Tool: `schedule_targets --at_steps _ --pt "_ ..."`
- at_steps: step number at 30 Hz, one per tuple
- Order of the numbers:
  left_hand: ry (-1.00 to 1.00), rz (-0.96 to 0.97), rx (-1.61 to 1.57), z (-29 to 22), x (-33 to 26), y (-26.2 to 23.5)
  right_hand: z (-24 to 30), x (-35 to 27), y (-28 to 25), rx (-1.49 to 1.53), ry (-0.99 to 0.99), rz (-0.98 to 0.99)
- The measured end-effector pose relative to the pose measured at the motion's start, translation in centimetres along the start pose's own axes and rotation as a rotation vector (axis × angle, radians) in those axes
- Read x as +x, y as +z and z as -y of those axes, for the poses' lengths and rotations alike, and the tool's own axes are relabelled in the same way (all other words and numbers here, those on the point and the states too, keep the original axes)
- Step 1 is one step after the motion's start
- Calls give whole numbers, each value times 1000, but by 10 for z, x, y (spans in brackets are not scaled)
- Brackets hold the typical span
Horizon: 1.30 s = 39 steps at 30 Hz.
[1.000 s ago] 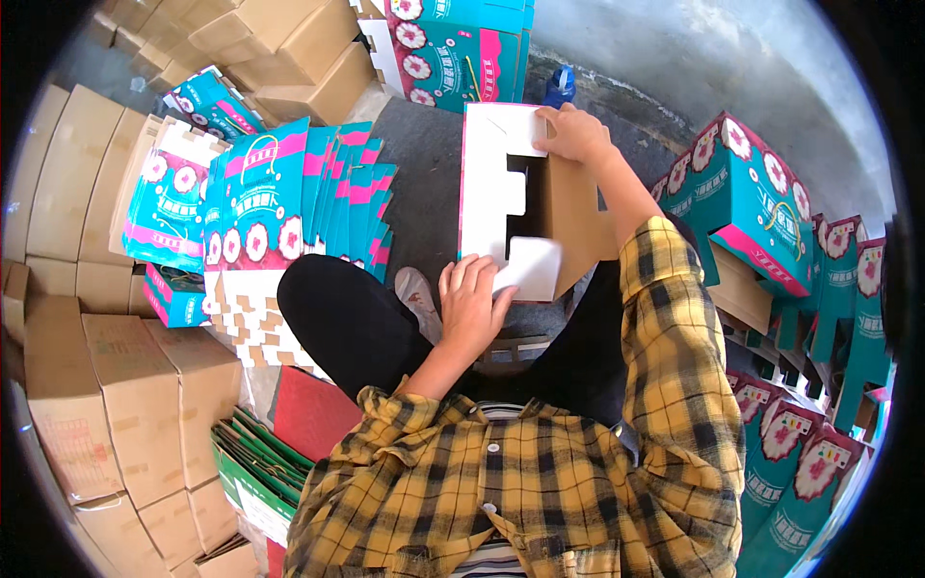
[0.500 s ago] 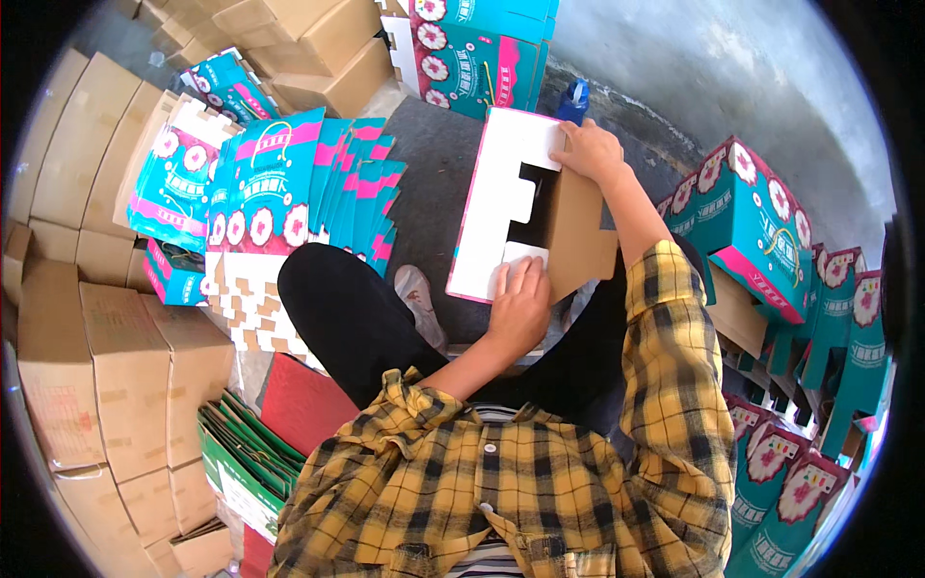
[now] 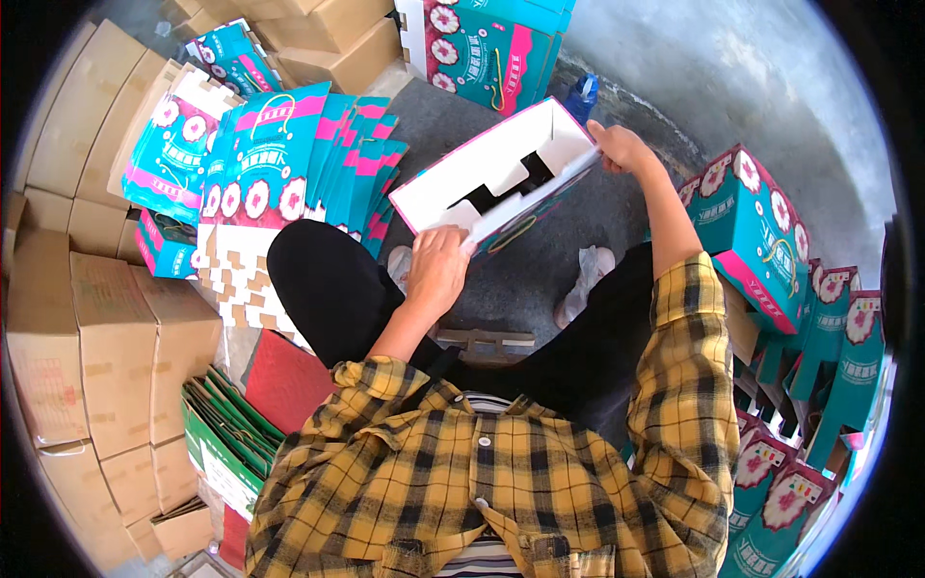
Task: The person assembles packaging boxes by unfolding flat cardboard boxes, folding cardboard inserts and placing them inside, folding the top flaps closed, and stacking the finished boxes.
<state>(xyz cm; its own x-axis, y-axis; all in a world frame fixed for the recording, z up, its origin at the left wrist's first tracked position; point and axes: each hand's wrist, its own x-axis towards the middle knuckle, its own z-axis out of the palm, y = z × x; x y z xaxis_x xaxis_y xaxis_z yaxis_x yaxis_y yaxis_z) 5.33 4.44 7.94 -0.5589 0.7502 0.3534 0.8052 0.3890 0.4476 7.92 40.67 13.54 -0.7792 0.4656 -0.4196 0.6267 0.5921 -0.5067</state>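
A carton [image 3: 487,171], white inside with a teal printed outer side and pink edges, is held tilted above the floor between my knees. Dark gaps show between the notched flaps at its bottom. My left hand [image 3: 440,270] grips the near left corner, its fingers bent over the rim. At the far right corner, my right hand [image 3: 621,149] pinches the edge between thumb and fingers. Most of the carton's outer side is turned away, and a thin cord handle shows on the near face.
Flat printed cartons [image 3: 260,173] lie stacked at left, beside brown boxes [image 3: 116,337]. A made-up teal carton [image 3: 747,231] stands at right with several more below it. Another carton [image 3: 482,48] stands ahead, near a blue object [image 3: 581,96] by the wall.
The carton has swung round to slant up to the right, and its open white inside now faces up. My left hand has moved left, and the right hand slightly right. The brown flap is out of sight.
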Motion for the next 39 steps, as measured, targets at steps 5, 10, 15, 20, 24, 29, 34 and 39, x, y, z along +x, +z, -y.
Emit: schedule_targets --at_steps 5,10,15,20,24,29,34,39 --pt "-280 -162 -20 -7 14 16 -1 -2 19 -336 -333 -551" --pt "-146 -246 156 -5 17 23 34 -35 45 -504 -859 -433" --pt "-80 -121 252 -11 21 18 26 -36 68 -713 -790 -329" --pt "-63 -4 316 -6 18 26 32 -32 72 -662 -689 -209" --pt "-42 9 303 -5 17 31 28 -26 73 -662 -673 -166" --pt "-29 42 274 -6 16 31 26 -25 74 -705 -647 -140" --pt "-55 82 288 -9 17 25 41 -29 68 -727 -558 15" --pt "-36 62 257 -9 20 27 42 -25 66 -740 -534 79"
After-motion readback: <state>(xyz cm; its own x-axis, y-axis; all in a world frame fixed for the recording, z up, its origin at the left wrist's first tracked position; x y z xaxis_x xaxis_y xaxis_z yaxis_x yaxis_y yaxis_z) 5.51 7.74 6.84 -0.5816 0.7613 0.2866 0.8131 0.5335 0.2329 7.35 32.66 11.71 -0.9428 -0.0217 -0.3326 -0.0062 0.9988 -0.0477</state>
